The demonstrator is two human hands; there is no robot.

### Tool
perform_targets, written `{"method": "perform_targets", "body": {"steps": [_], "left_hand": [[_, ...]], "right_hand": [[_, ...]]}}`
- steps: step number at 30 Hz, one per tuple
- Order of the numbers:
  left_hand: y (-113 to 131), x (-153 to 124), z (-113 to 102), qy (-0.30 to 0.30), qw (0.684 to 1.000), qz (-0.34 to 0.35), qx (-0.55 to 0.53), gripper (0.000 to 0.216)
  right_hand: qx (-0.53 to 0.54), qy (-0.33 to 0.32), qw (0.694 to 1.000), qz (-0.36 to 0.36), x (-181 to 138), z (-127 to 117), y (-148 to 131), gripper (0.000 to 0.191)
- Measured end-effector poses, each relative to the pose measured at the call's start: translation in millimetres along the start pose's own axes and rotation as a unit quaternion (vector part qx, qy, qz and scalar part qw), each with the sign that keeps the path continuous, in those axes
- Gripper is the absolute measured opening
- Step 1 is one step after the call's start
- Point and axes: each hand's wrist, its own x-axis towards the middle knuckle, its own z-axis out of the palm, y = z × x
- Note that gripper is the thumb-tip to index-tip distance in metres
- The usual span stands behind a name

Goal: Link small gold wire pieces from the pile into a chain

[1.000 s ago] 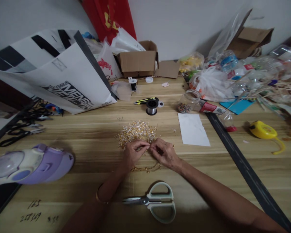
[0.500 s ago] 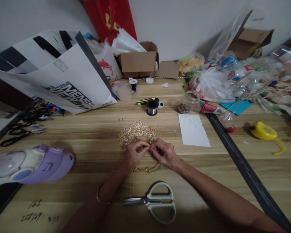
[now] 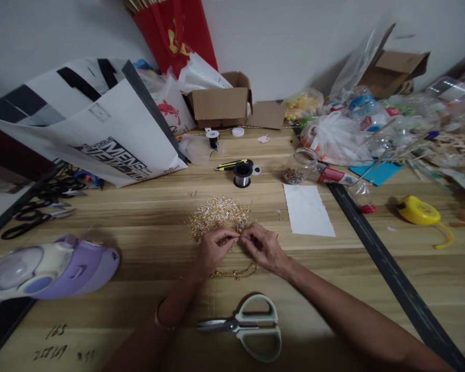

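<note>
On the large white paper bag (image 3: 147, 124), "MENS" and "VOGUE" can be read in dark print, with a bolder line beginning "NEW" below, its end too slanted to be made out. The red bag (image 3: 201, 36) is marked with a gold design. "165" and "258369" are handwritten on the counter (image 3: 139, 289), beside a third mark too smudged to be read. The left hand (image 3: 213, 250) and the right hand (image 3: 264, 247) are brought together at the near edge of the pile of gold and clear pieces (image 3: 219, 213), which is heaped mid-counter. Their fingers are drawn into a pinch, tip near tip; whether anything is held cannot be told. A gold chain (image 3: 236, 274) is laid just nearer, with scissors (image 3: 231, 324) below it. Compared with the earlier frame, the view is tipped slightly upward, while the hands' pose is kept almost unchanged.
</note>
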Motion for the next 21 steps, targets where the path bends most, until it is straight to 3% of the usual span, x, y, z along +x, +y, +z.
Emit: {"method": "perform_targets", "body": {"steps": [21], "left_hand": [[2.4,-2.1,1.3,-0.002,0.998,-0.050,-0.037,0.007]], "right_hand": [[0.020,0.004,1.000,0.017,0.1,0.5,0.1,0.011]]}}
